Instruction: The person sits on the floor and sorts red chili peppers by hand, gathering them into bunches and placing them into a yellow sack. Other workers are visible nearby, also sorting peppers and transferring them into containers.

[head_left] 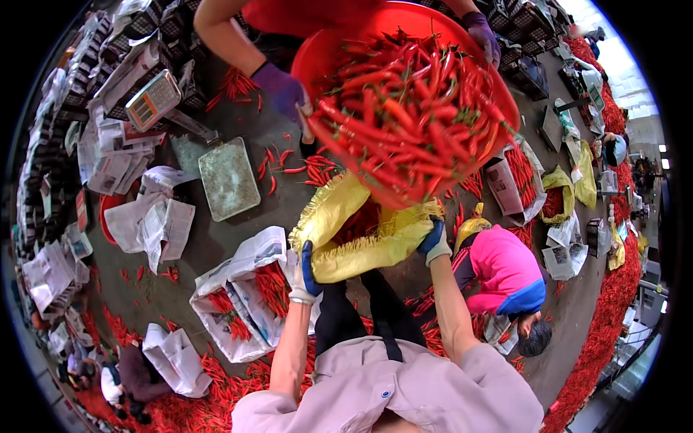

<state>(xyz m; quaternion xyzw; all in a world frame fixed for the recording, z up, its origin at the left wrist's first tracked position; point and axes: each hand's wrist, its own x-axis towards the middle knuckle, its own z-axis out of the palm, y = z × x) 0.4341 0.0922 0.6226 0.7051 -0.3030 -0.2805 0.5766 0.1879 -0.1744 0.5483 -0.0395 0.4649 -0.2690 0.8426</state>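
Both my hands wear blue-and-white work gloves and hold a yellow woven sack (354, 263) by its frayed rim, its mouth spread apart. My left hand (306, 273) is closed on the near left of the rim, my right hand (434, 242) on the right side. Red chili peppers show inside the sack. Above its far side, a person in purple gloves holds a large red basin (501, 108) tilted toward me, heaped with red chili peppers (404, 108). The basin's near edge overlaps the sack's mouth; whether they touch I cannot tell.
A platform scale (229, 179) with a display (153, 99) stands at left. Paper-lined crates of chilies (242, 292) sit near my left arm. A person in a pink top (505, 267) bends close to my right. Loose chilies (224, 382) cover the floor behind me.
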